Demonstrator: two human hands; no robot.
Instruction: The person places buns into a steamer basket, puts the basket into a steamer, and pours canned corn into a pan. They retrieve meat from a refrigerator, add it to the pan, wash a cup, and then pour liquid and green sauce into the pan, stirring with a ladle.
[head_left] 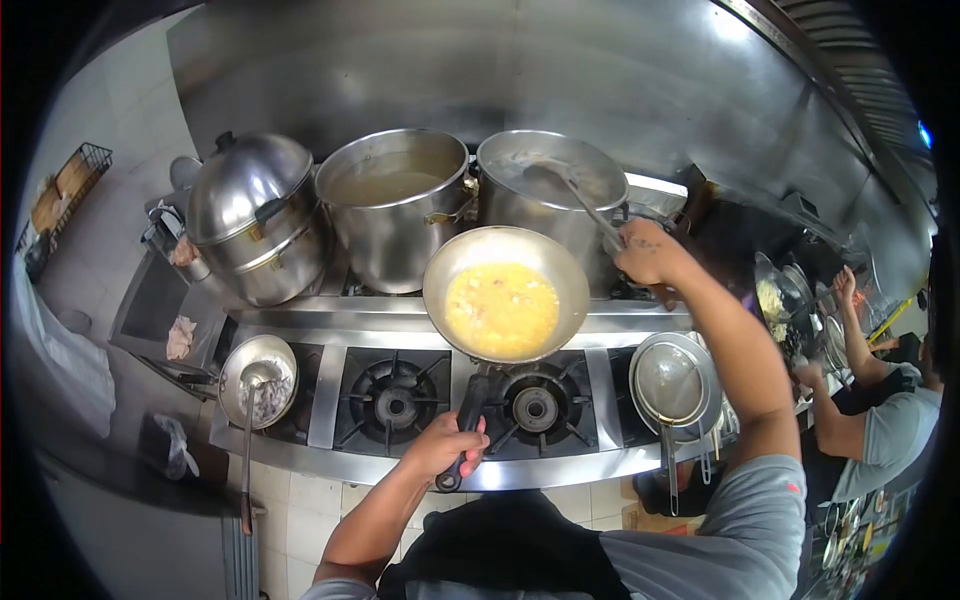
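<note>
My left hand (pixel 445 443) is wrapped around the black handle of a frying pan (pixel 573 292). The pan is raised above the front burners, and a yellow, soupy mixture with pale lumps (pixel 502 310) covers its bottom. With my right hand (pixel 648 252) I grip the long handle of a ladle (pixel 590 206), reaching over to the right stockpot (pixel 553 215). The ladle's bowl is inside that pot, close to the surface of the cloudy liquid. Beside it stands another open stockpot (pixel 385 240) holding liquid.
A domed, lidded steamer pot (pixel 262 190) stands at back left. Two burner grates (pixel 397 408) lie below the pan. A small pan with a ladle (pixel 228 385) sits left; strainers (pixel 672 380) rest right. A co-worker (pixel 860 420) handles a wok (pixel 780 295) at far right.
</note>
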